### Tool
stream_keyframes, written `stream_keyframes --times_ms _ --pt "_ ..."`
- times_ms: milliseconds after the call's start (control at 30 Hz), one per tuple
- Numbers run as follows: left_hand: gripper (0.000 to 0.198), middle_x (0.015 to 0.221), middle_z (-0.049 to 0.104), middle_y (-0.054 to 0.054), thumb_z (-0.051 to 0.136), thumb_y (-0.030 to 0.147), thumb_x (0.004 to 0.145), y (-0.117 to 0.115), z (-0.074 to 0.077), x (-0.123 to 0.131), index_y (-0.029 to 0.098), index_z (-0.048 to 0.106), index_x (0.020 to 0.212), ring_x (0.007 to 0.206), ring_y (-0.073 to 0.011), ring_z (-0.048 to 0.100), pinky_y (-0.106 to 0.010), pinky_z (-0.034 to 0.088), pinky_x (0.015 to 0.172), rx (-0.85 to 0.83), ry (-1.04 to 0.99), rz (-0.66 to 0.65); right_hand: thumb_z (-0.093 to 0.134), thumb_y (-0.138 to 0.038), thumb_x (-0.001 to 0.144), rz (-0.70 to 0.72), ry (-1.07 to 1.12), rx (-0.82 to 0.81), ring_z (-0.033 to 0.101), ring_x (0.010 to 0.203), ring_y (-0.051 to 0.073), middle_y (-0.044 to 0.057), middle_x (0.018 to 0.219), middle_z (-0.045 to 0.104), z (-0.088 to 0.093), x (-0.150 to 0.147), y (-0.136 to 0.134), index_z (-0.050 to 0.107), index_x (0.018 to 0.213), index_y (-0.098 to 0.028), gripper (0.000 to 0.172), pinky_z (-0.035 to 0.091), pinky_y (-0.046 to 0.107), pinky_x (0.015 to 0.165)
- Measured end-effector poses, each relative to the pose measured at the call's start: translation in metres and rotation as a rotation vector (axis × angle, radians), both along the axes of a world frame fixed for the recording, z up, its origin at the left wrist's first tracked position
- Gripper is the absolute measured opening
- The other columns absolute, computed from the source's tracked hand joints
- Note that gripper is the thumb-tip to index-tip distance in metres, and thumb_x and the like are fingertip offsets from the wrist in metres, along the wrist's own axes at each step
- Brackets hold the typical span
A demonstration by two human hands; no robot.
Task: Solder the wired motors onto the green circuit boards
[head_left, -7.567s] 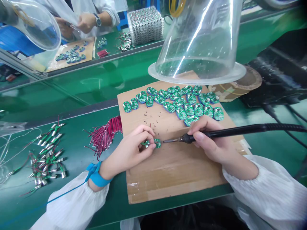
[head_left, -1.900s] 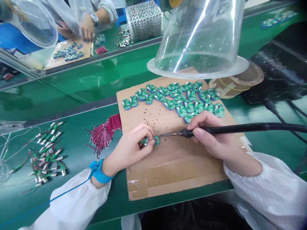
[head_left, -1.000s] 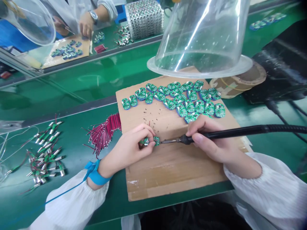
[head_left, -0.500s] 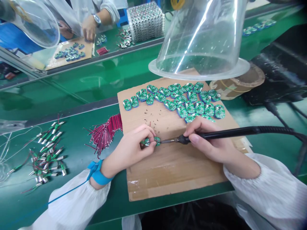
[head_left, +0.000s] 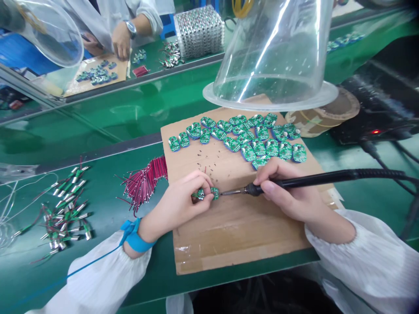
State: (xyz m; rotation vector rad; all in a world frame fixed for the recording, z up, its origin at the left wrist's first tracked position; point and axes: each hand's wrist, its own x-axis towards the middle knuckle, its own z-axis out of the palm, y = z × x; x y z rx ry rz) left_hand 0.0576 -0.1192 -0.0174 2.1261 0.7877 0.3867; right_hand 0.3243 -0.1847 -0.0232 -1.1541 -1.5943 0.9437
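My left hand (head_left: 188,196) is closed on a small green circuit board (head_left: 214,192), whose ends show on both sides of the fingertips. A short red wire (head_left: 205,170) sticks up just behind those fingers. In my right hand (head_left: 288,189) is a black-handled soldering iron (head_left: 314,179), gripped like a pen. Its metal tip points left and reaches the board's right edge; whether it touches cannot be made out. Both hands are over a brown cardboard sheet (head_left: 235,237). Behind them on the sheet lie several green circuit boards (head_left: 245,137) with blue undersides.
Red wires (head_left: 144,183) fan out left of the cardboard. Farther left lie metal parts with leads (head_left: 65,213). A clear funnel-shaped hood (head_left: 271,65) hangs above the boards. A round tub (head_left: 322,115) and a black unit (head_left: 376,96) stand right. Across the partition, a co-worker's hand (head_left: 121,41) rests near boards.
Both hands hold nearly the same pose, with the iron tip a touch farther right. A red light now shows on the black unit. The view has shifted slightly.
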Motion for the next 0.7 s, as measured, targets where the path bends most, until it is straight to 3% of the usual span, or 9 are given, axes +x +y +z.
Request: stream_keyframes --times_ms 567,700 --pt "0.012 0.112 0.064 -0.002 0.06 0.008 0.089 0.003 0.005 -0.004 0.02 0.058 0.089 0.098 -0.0148 0.061 -0.024 0.05 0.07 -0.016 0.04 -0.033 0.062 -0.035 0.098 -0.099 0.039 -0.032 0.048 0.052 0.014 -0.001 0.064 0.056 -0.004 0.001 0.0 0.062 0.088 -0.025 0.014 0.035 0.029 0.046" --pt "0.014 0.119 0.061 -0.005 0.064 0.013 0.09 -0.001 0.012 -0.003 0.021 0.056 0.099 0.107 -0.0183 0.06 -0.031 0.053 0.085 -0.049 0.105 -0.159 0.062 -0.035 0.098 -0.119 0.044 -0.027 0.049 0.053 0.014 -0.001 0.064 0.056 -0.006 0.003 0.0 0.061 0.089 -0.025 0.013 0.035 0.029 0.047"
